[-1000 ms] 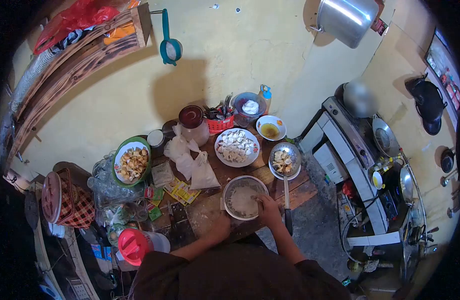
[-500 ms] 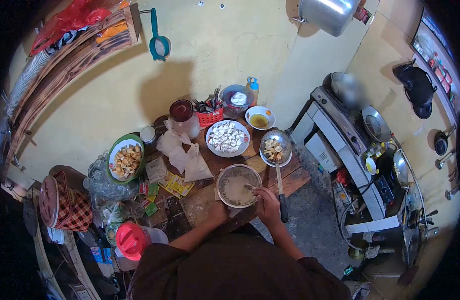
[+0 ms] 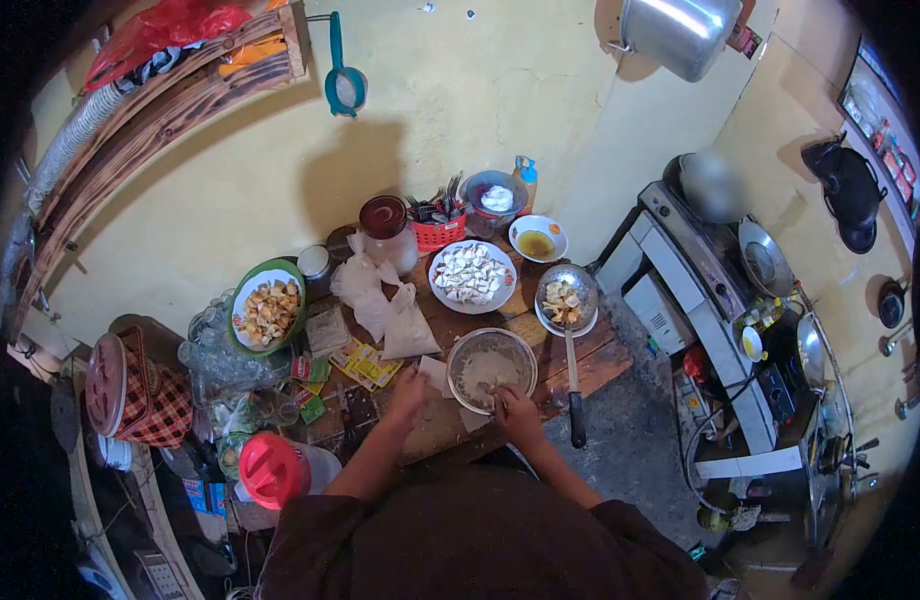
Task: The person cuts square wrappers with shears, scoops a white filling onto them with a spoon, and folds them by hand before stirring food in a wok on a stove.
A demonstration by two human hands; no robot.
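A metal bowl point(image 3: 531, 350) holds a pale, wet, flour-like mixture point(image 3: 480, 370). My right hand point(image 3: 520, 415) is closed at its near right rim, gripping a spoon point(image 3: 497, 386) that dips into the mixture; most of the spoon is hidden. To the left of the bowl hovers my left hand point(image 3: 408, 398), apart from the rim, its fingers smeared by motion. A light card-like piece point(image 3: 434, 374) lies between that hand and the bowl. Just right of the bowl, a long-handled strainer point(image 3: 574, 370) with fried pieces rests over a white plate.
Behind the bowl stands a plate of white-coated pieces point(image 3: 473, 275), with a bowl of yellowish liquid point(image 3: 537, 240) beside it. Plastic bags of powder point(image 3: 410, 325), sachets point(image 3: 365, 364) and a green-rimmed dish of fried pieces point(image 3: 268, 310) sit leftward. A stove point(image 3: 705, 265) is at right.
My left hand has lifted away from the bowl's near left side, up and leftward. My right hand keeps the spoon in the bowl, slightly lower. The whole view has shifted a little.
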